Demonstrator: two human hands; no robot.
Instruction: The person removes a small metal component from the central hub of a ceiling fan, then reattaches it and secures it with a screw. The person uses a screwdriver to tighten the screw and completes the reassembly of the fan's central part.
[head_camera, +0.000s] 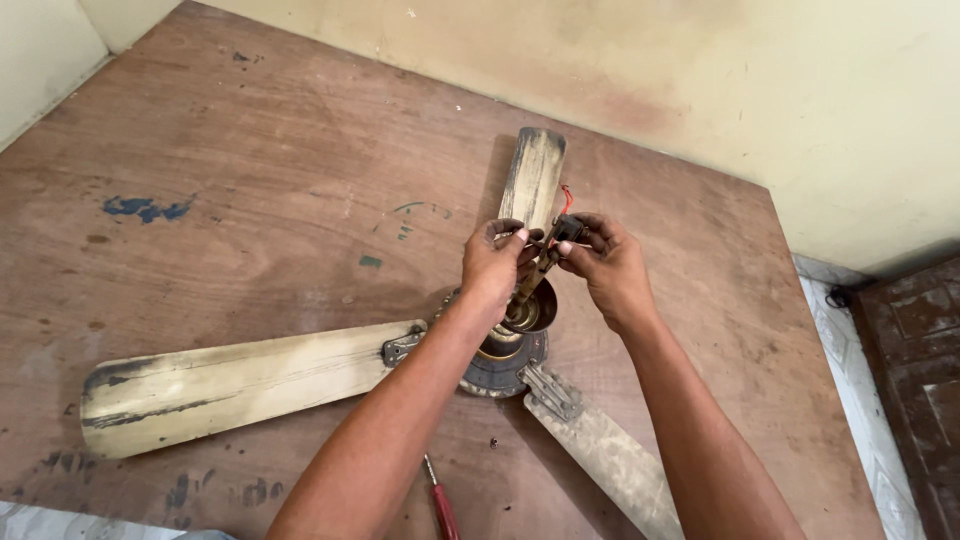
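- Head view looks down on a worn brown wooden board (250, 180) with a dirty old ceiling fan (500, 365) lying flat on it, near the middle of the board and a little toward the right.
- Fan has 3 cream, grimy blades: 1 blade (240, 385) runs left, 1 blade (533, 175) runs up toward the wall, and 1 blade (610, 455) runs down to the right, partly under the right forearm.
- Round motor housing (497, 372) sits where the blades meet, with metal brackets joining each blade to it.
- A short rod (532, 280) rises from the housing through a brassy cup-shaped cover (535, 312).
- Left hand (495, 265) is curled narrow at the top of the rod, fingers pinching a small part there; exactly what it grips is too small to tell.
- Right hand (605, 265) is also closed narrow, fingertips pinching a small dark block (568, 228) at the rod's top, just beside the left hand's fingers.
- A thin red wire (567, 196) loops up just above that block.
- Both hands meet over the hub, almost touching.
- A screwdriver with a red handle (442, 505) lies on the board at the bottom edge, between the 2 forearms, well apart from the hands.
- Cream wall (700, 80) edges the board at the back and right.
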